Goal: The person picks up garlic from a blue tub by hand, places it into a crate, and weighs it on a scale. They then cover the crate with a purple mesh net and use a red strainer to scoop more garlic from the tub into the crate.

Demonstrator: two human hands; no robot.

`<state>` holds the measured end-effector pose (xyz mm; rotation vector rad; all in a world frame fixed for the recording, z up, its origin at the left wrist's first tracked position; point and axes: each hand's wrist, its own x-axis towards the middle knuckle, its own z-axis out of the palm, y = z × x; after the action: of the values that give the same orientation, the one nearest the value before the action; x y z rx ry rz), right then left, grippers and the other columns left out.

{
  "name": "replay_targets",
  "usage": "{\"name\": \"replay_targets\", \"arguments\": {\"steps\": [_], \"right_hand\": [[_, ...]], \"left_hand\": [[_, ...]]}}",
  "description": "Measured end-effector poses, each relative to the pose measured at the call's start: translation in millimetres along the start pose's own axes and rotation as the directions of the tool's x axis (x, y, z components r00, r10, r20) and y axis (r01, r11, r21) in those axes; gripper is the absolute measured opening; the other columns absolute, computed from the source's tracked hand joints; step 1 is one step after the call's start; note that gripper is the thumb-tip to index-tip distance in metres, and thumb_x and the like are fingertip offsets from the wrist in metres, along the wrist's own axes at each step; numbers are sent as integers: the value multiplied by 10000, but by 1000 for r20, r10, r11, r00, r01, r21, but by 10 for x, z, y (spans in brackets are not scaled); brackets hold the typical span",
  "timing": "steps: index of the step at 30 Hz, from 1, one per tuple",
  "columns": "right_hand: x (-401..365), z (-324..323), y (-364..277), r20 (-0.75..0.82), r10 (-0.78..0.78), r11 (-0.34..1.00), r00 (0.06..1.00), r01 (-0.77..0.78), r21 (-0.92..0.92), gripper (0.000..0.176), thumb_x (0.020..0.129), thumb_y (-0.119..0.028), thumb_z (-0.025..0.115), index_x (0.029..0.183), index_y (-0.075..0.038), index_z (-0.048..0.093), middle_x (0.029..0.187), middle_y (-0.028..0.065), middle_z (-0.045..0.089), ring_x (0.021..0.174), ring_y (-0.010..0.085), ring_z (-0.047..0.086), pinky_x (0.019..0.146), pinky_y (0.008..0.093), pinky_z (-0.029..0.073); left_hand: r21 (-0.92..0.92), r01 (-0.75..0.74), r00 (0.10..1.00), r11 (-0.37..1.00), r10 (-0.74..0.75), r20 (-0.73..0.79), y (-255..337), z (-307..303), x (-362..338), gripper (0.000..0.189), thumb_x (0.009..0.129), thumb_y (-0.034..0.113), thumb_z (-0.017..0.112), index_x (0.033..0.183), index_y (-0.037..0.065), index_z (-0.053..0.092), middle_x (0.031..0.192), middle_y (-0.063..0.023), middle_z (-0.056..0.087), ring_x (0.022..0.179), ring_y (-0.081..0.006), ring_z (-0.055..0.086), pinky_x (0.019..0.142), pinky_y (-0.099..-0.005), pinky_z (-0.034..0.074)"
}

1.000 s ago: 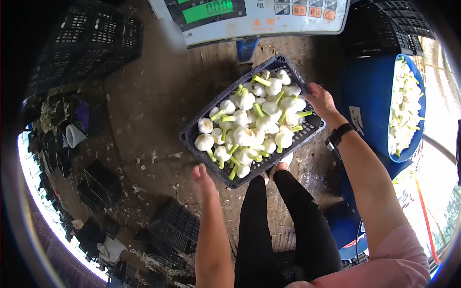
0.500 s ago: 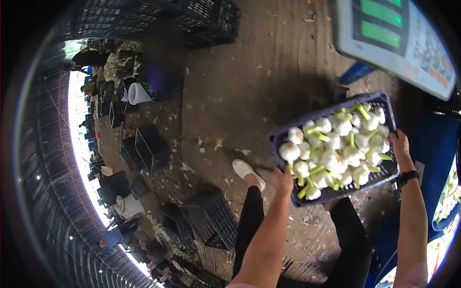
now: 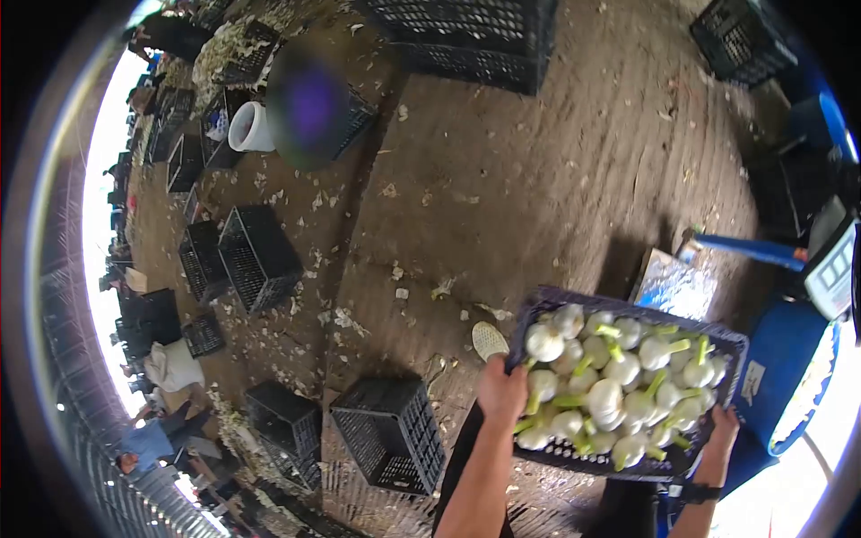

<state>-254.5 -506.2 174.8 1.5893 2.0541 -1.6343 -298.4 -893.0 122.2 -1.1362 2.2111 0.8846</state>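
Note:
Both my hands carry a dark plastic crate point(image 3: 628, 305) heaped with white garlic bulbs point(image 3: 605, 399) on short green stems. At the crate's left end, my left hand point(image 3: 502, 392) is closed over the rim. My right hand point(image 3: 720, 435), with a dark band on its wrist, grips the opposite end. Beyond the crate's far side lies the shiny metal platform of a scale point(image 3: 674, 285), partly covered by the crate. The scale's display point(image 3: 834, 269) stands at the right, joined by a blue post.
A blue barrel point(image 3: 776, 377) stands close to my right hand, with pale contents inside. Black crates point(image 3: 390, 430) lie on the left, and a larger crate stack point(image 3: 475, 40) sits at the far side. Peelings litter the floor point(image 3: 502, 188). A person in blue point(image 3: 148, 439) is at the lower left.
My view has turned, bringing the scale's platform into sight and shifting its display to the right edge. The garlic crate has come lower in view and tilted the other way, still in both hands.

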Motion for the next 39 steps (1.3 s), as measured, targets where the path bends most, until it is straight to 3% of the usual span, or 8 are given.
{"name": "replay_targets", "arguments": {"steps": [12, 16, 20, 22, 23, 28, 30, 39], "right_hand": [[-202, 3451, -719, 353, -42, 985, 935, -20, 172, 80, 781, -30, 593, 853, 4, 595, 719, 14, 576, 606, 89, 506, 542, 242, 407], [305, 4629, -907, 405, -44, 985, 913, -29, 172, 138, 773, -79, 619, 850, 35, 619, 723, 35, 592, 621, 97, 516, 562, 264, 416], [721, 5567, -1142, 457, -60, 935, 887, -111, 337, 87, 823, -67, 579, 860, 10, 590, 732, 30, 593, 603, 123, 546, 545, 269, 436], [975, 5966, -1096, 348, 6, 955, 938, -108, 275, 151, 800, -78, 603, 898, 38, 599, 752, 66, 602, 583, 128, 529, 524, 284, 426], [1228, 6176, -977, 324, 34, 979, 945, -96, 180, 153, 817, -91, 589, 893, 41, 587, 738, 63, 592, 594, 126, 526, 530, 286, 421], [1476, 6711, -938, 273, -20, 989, 962, -21, 146, 160, 835, -129, 572, 890, 21, 563, 727, 49, 571, 636, 127, 530, 567, 285, 427], [1386, 6793, -931, 165, -50, 997, 985, 60, -57, 156, 849, -140, 554, 898, 8, 555, 749, 49, 572, 636, 122, 518, 578, 284, 425], [1119, 6750, -995, 271, -73, 991, 960, 40, 125, 46, 884, -81, 485, 889, -36, 481, 719, -3, 504, 627, 77, 447, 580, 231, 380]], "left_hand": [[29, -238, 840, 971, 220, -496, -202, -2413, 2217, 229, 780, 160, 592, 879, -47, 575, 739, -153, 590, 634, -295, 555, 605, -410, 426], [-154, -135, 947, 979, 82, -310, 415, -2765, 3264, 273, 809, 194, 600, 885, -66, 574, 752, -188, 605, 668, -310, 592, 641, -420, 443], [178, -323, 761, 930, 367, -535, 597, -2680, 4915, 241, 800, 185, 614, 868, -44, 578, 648, -127, 562, 510, -220, 534, 479, -366, 410], [-183, -292, 926, 939, 230, -298, 1180, -2657, 5144, 179, 807, 176, 625, 855, 7, 591, 634, -39, 553, 499, -127, 485, 485, -313, 399], [-148, -297, 925, 943, 246, -288, 1344, -2613, 5484, 263, 804, 233, 615, 904, -9, 593, 702, -121, 584, 611, -241, 549, 567, -367, 431], [217, -264, 897, 940, 322, -303, 1698, -2288, 6649, 441, 809, 352, 583, 988, -50, 581, 922, -235, 637, 864, -350, 627, 738, -405, 455], [-270, -275, 960, 923, 250, -124, 1812, -2323, 6558, 292, 838, 300, 601, 893, 13, 596, 710, -53, 582, 624, -163, 567, 575, -300, 447], [-214, -300, 954, 930, 291, -73, 1844, -2448, 6560, 237, 848, 238, 606, 915, 11, 593, 646, -18, 527, 514, -93, 473, 470, -263, 399]]}}
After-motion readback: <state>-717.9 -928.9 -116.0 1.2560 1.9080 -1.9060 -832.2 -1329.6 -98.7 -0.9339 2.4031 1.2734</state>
